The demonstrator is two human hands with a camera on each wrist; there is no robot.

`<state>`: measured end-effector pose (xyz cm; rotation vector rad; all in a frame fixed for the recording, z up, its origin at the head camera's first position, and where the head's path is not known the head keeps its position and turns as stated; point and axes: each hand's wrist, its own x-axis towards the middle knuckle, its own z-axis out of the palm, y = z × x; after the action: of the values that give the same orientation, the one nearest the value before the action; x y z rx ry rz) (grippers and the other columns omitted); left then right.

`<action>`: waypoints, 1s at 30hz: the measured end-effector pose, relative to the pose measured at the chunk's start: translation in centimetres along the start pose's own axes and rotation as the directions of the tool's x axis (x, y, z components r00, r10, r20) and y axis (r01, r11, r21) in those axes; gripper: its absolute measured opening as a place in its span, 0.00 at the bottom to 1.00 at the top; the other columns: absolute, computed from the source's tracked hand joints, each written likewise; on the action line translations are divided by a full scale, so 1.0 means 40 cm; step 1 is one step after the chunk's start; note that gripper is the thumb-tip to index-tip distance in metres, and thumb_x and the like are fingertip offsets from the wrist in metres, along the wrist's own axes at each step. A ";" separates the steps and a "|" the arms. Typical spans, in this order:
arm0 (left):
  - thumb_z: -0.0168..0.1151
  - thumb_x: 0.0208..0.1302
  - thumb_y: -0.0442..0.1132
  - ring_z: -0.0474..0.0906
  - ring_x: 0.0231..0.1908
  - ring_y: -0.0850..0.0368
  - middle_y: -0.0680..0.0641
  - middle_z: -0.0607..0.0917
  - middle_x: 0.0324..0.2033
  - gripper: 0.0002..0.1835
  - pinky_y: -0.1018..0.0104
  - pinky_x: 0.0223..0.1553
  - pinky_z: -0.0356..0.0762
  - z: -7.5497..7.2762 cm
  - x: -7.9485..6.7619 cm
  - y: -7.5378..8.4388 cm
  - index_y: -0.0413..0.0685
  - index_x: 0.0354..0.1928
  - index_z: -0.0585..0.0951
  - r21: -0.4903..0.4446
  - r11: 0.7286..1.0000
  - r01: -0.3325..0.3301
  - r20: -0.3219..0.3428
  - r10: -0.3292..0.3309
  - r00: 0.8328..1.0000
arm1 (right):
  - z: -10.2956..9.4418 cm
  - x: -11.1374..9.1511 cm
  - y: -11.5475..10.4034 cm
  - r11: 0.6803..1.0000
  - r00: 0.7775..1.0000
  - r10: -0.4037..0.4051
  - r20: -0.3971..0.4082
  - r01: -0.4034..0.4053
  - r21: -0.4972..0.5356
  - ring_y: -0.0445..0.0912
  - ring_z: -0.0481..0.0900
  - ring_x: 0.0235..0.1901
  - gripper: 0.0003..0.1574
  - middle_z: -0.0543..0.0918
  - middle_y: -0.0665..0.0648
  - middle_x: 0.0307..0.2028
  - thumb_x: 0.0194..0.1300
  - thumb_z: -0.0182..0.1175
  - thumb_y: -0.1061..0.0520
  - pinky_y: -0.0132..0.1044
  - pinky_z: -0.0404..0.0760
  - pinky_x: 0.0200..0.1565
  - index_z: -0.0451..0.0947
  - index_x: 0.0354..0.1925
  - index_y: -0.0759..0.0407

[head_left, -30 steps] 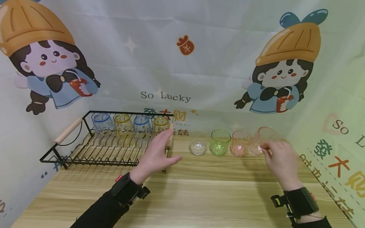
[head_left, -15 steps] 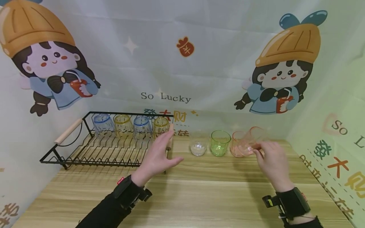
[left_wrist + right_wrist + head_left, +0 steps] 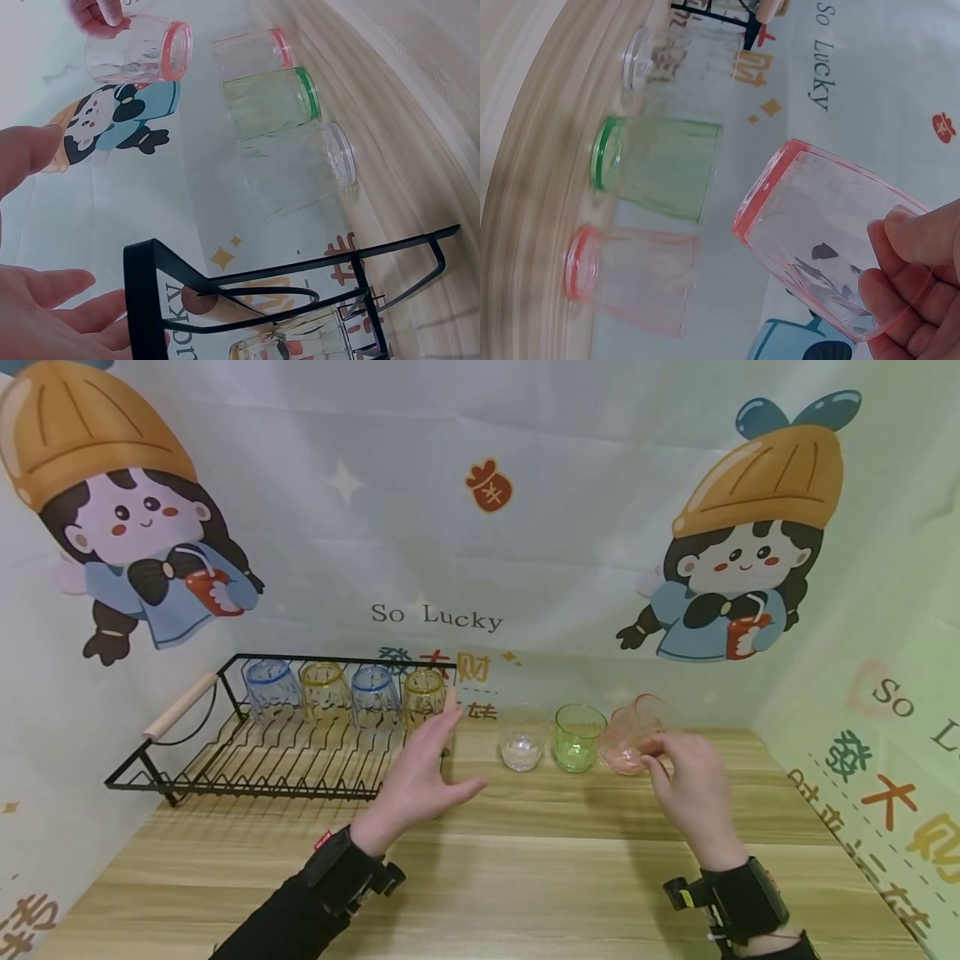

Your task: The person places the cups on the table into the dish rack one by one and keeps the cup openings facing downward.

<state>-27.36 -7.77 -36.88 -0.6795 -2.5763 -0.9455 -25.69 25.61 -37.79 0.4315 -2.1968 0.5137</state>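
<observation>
Right fingers (image 3: 928,235) pinch a tilted pink glass (image 3: 821,217) by its rim; left fingers (image 3: 437,732) spread.

Pale cloth walls (image 3: 420,552) show two printed cartoon kids (image 3: 738,597) in orange hats, a red bag (image 3: 489,486) and black "So Lucky" words (image 3: 437,616) above a light-brown, stripy worktop (image 3: 487,885).

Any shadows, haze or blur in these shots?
Head view: soft shadows on the pale wooden table, under the black wire rack and near the right hand; left wrist view: hazy, the clear tumbler fading into the pale fabric backdrop; right wrist view: table grain soft, the held pink-rimmed transparent tumbler crisper.
</observation>
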 end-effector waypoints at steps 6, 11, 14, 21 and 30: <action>0.73 0.47 0.52 0.60 0.67 0.42 0.39 0.64 0.68 0.51 0.43 0.68 0.57 0.007 -0.001 0.001 0.44 0.71 0.58 -0.010 1.000 -0.012 -0.019 0.012 1.000 | 0.008 0.000 -0.017 0.999 1.000 0.013 -0.001 -0.013 0.037 0.56 0.78 0.34 0.10 0.83 0.61 0.29 0.49 0.68 0.71 0.48 0.74 0.43 0.79 0.32 0.65; 0.73 0.46 0.51 0.60 0.67 0.42 0.40 0.64 0.68 0.51 0.45 0.69 0.57 0.013 -0.002 0.000 0.42 0.70 0.59 -0.023 0.999 -0.025 -0.028 0.024 0.999 | 0.010 0.001 -0.033 0.997 1.000 0.002 -0.018 0.000 0.082 0.55 0.78 0.34 0.11 0.83 0.60 0.29 0.48 0.68 0.72 0.47 0.73 0.44 0.79 0.32 0.65; 0.74 0.46 0.51 0.60 0.67 0.42 0.41 0.64 0.68 0.51 0.46 0.69 0.56 0.016 -0.003 0.001 0.42 0.69 0.60 -0.026 0.999 -0.031 -0.033 0.030 0.999 | 0.013 0.001 -0.041 0.994 0.999 -0.003 -0.033 0.006 0.105 0.54 0.78 0.34 0.11 0.83 0.60 0.29 0.47 0.69 0.72 0.45 0.73 0.44 0.79 0.31 0.65; 0.74 0.45 0.51 0.61 0.67 0.43 0.41 0.64 0.68 0.51 0.45 0.69 0.56 0.023 -0.003 0.002 0.42 0.70 0.59 -0.034 0.999 -0.029 -0.037 0.028 0.999 | 0.018 0.005 -0.064 0.988 0.998 -0.015 -0.068 0.025 0.153 0.52 0.78 0.33 0.13 0.83 0.59 0.28 0.46 0.69 0.73 0.40 0.71 0.43 0.80 0.31 0.64; 0.74 0.45 0.51 0.62 0.66 0.44 0.43 0.65 0.68 0.51 0.45 0.68 0.58 0.024 -0.002 0.011 0.44 0.70 0.59 -0.034 0.999 -0.025 -0.046 0.023 0.999 | 0.021 0.012 -0.096 0.969 0.995 -0.009 -0.098 0.033 0.246 0.50 0.77 0.34 0.12 0.84 0.58 0.29 0.47 0.68 0.73 0.37 0.71 0.44 0.80 0.31 0.64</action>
<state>-27.19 -6.86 -37.41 -0.6882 -2.5123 -0.9880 -24.73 21.84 -37.06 0.5497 -2.0408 0.7854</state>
